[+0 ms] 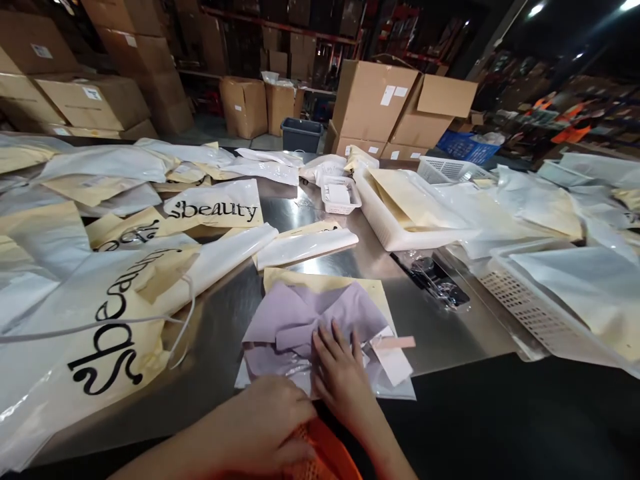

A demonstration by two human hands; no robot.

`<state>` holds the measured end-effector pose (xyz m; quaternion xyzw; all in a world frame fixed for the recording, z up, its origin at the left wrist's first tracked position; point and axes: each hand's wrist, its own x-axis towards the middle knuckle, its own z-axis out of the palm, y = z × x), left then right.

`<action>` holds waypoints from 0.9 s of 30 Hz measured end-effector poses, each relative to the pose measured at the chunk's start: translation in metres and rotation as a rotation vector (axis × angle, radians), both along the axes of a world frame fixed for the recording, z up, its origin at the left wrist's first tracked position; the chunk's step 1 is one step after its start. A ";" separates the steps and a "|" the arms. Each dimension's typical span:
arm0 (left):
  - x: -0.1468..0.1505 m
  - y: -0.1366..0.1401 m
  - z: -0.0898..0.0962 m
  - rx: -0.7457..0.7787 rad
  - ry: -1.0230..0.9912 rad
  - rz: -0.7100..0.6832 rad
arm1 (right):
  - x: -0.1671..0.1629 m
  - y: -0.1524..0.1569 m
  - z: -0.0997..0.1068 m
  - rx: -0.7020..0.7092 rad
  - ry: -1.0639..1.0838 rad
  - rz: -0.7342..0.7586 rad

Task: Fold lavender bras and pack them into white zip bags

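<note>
A lilac garment [295, 327] lies partly folded on a white and cream plastic bag [377, 293] on the metal table [425, 340], directly before me. My right hand [343, 367] is spread over the garment's middle, fingers stretched out and palm down. A white hang tag [393, 360] and a pink strip [395, 342] stick out from the garment's right side. My left hand [275, 420] is just below the garment's near edge, in front of the orange mesh vest [325, 453]. Its fingers are curled, and whatever they may hold is hidden.
Printed plastic bags [115, 320] with a white cord cover the left side. Two rolled bags [307, 245] lie beyond the garment. A small white basket [340, 195], a white tray [385, 220], a perforated basket [530, 307] and a black plastic-wrapped item [435, 280] stand right; cardboard boxes [375, 100] stand behind.
</note>
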<state>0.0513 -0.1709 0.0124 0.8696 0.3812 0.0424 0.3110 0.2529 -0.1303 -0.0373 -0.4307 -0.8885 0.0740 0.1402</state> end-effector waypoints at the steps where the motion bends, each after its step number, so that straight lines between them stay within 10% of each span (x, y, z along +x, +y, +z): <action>1: -0.006 -0.001 0.003 0.038 -0.018 0.042 | -0.001 -0.001 -0.003 -0.032 -0.010 0.036; 6: -0.024 0.029 -0.009 0.338 0.028 0.400 | 0.018 0.002 0.002 0.035 0.173 -0.097; 17: -0.025 0.047 -0.034 0.555 0.198 0.476 | 0.082 0.031 -0.009 0.055 0.299 -0.461; 27: -0.024 0.094 -0.019 0.524 -0.041 0.685 | 0.047 0.044 0.016 -0.010 0.001 -0.090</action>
